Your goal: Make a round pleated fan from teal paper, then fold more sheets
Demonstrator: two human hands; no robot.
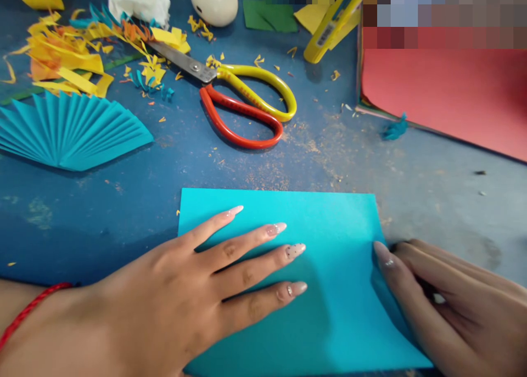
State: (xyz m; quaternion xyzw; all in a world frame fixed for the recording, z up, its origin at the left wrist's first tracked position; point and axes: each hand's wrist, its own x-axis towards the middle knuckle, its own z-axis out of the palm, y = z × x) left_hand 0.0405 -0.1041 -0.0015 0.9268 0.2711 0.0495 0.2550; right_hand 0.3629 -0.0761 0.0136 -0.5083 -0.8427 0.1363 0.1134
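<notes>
A sheet of bright blue paper point(329, 223) lies flat on the blue table in front of me. My left hand point(173, 294) rests on its left part, palm down with the fingers spread. At the sheet's right edge, my right hand point(448, 305) is closed, its thumb on top of the paper and its other fingers curled at the edge. That side of the sheet lifts slightly near the thumb. Beyond the left hand sits a pleated blue paper fan point(78, 135). Scissors point(242, 100) with one yellow and one red handle lie past the sheet, their blade tips hidden among paper scraps.
Yellow and orange paper scraps point(66, 53) are heaped at the back left, near a crumpled white tissue point(140, 4). A whitish egg-shaped object point(214, 4), green paper point(269, 16) and a yellow tube point(329, 26) stand farther back. Red paper point(444, 97) occupies the right.
</notes>
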